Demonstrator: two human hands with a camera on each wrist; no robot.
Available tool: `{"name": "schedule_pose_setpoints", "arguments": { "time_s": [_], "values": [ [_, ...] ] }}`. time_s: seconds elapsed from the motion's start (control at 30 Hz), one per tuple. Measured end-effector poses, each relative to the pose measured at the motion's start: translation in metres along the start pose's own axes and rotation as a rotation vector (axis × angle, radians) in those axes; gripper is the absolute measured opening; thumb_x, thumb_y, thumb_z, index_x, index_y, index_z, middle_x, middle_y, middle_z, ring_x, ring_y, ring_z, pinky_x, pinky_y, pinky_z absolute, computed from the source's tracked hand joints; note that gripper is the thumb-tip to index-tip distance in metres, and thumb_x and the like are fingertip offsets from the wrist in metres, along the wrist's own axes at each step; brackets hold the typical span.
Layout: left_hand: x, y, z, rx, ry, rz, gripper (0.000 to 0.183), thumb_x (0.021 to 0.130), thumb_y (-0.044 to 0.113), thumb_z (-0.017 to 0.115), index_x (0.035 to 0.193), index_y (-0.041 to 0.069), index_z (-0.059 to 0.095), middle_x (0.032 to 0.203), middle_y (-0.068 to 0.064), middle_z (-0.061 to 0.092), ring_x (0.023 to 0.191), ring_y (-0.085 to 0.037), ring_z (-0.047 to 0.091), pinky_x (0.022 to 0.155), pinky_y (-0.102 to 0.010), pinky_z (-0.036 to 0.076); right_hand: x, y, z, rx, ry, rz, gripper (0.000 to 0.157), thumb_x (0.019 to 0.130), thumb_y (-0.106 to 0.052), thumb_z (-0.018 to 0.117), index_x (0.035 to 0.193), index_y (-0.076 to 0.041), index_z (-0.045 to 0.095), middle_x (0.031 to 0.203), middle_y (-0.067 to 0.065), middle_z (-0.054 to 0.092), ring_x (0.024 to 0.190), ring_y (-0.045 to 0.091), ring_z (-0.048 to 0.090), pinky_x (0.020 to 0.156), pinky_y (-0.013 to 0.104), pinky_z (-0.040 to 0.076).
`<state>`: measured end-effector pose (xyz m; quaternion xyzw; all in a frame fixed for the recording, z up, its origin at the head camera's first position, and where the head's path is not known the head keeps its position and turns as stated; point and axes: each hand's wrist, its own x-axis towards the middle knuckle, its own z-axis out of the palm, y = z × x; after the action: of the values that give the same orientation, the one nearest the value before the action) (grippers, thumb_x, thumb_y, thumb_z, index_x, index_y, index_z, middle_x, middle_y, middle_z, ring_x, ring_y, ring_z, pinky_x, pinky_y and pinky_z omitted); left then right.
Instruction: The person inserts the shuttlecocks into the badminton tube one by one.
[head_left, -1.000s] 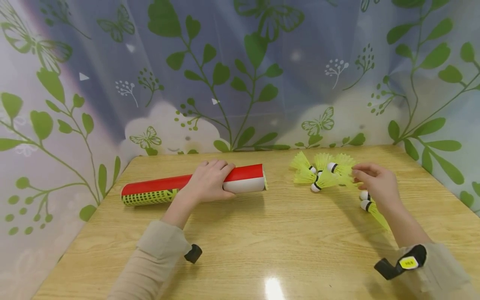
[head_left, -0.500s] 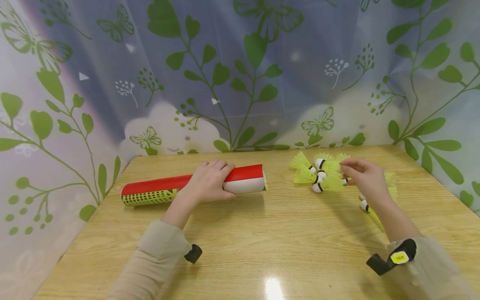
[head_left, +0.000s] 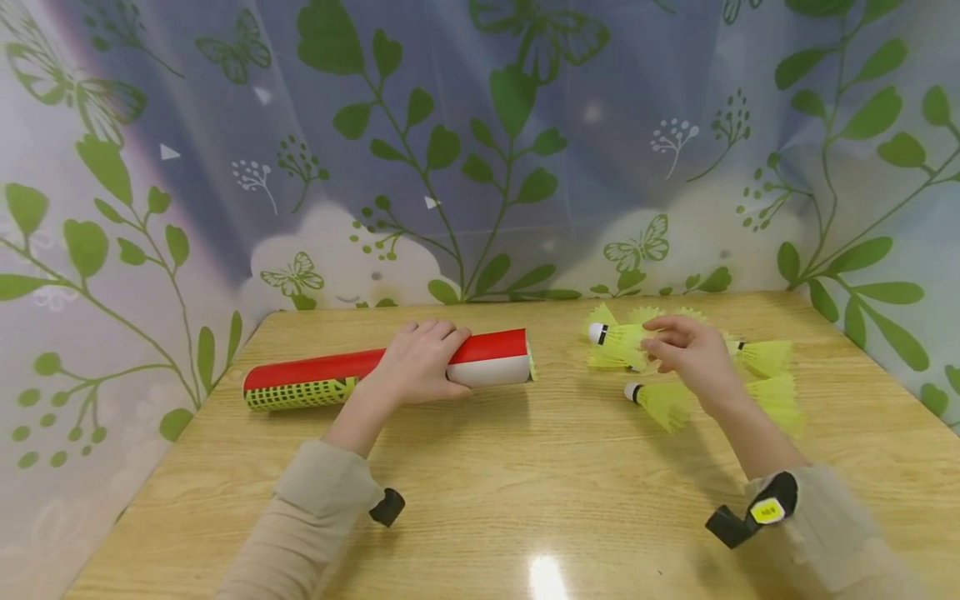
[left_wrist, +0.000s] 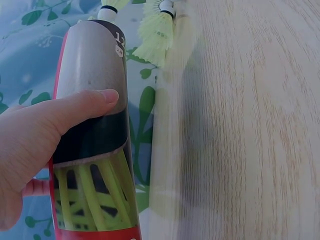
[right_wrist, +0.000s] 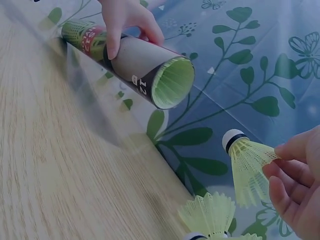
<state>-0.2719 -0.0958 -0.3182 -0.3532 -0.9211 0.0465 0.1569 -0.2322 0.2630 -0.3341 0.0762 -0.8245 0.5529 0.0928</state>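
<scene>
The left hand (head_left: 420, 362) grips the red-and-white tube (head_left: 491, 358), held on its side, mouth facing right. The right hand (head_left: 693, 357) pinches a shuttlecock (right_wrist: 246, 167) by its yellow skirt, white head toward the tube; loose shuttlecocks (head_left: 663, 403) lie nearby on the worktop (head_left: 480, 492).

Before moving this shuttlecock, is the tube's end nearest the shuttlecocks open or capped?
Open: the right wrist view looks straight into the tube, with no cap over that end and ribbed yellow-green plastic showing inside.
</scene>
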Motion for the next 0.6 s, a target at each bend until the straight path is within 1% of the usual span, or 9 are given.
{"name": "schedule_pose_setpoints", "arguments": {
  "time_s": [0.17, 0.27, 0.43, 0.6],
  "values": [
    [0.0, 0.001, 0.001, 0.004, -0.001, 0.003, 0.069, 0.071, 0.051, 0.071, 0.125, 0.011, 0.055, 0.111, -0.004, 0.057, 0.101, -0.022, 0.051, 0.082, -0.039, 0.041, 0.002, -0.002, 0.012, 0.009, -0.037, -0.004, 0.038, 0.091, -0.017, 0.06, 0.121, 0.005, 0.054, 0.089, -0.005, 0.065, 0.077, 0.011, 0.06, 0.065, 0.028, 0.051],
    [0.0, 0.001, 0.002, 0.012, 0.0, 0.005, 0.069, 0.071, 0.051, 0.071, 0.125, 0.011, 0.055, 0.111, -0.004, 0.057, 0.101, -0.022, 0.051, 0.082, -0.039, 0.042, 0.004, -0.004, 0.019, 0.015, -0.061, -0.001, 0.038, 0.09, -0.018, 0.061, 0.12, 0.005, 0.055, 0.092, 0.0, 0.065, 0.078, 0.01, 0.06, 0.066, 0.031, 0.051],
    [0.0, 0.001, 0.002, 0.01, -0.008, 0.002, 0.07, 0.071, 0.052, 0.071, 0.125, 0.011, 0.054, 0.112, -0.004, 0.057, 0.102, -0.022, 0.05, 0.083, -0.04, 0.041, 0.006, -0.009, 0.029, 0.029, -0.089, 0.01, 0.037, 0.089, -0.018, 0.062, 0.12, 0.002, 0.056, 0.095, 0.002, 0.066, 0.08, 0.009, 0.06, 0.069, 0.031, 0.051],
    [0.001, 0.001, 0.002, 0.015, -0.015, 0.001, 0.072, 0.071, 0.054, 0.071, 0.126, 0.011, 0.053, 0.113, -0.004, 0.056, 0.102, -0.022, 0.05, 0.084, -0.04, 0.041, 0.009, -0.011, 0.038, 0.034, -0.102, -0.004, 0.036, 0.089, -0.018, 0.063, 0.118, 0.002, 0.058, 0.095, 0.003, 0.066, 0.081, 0.009, 0.061, 0.068, 0.03, 0.05]
  ]
}}
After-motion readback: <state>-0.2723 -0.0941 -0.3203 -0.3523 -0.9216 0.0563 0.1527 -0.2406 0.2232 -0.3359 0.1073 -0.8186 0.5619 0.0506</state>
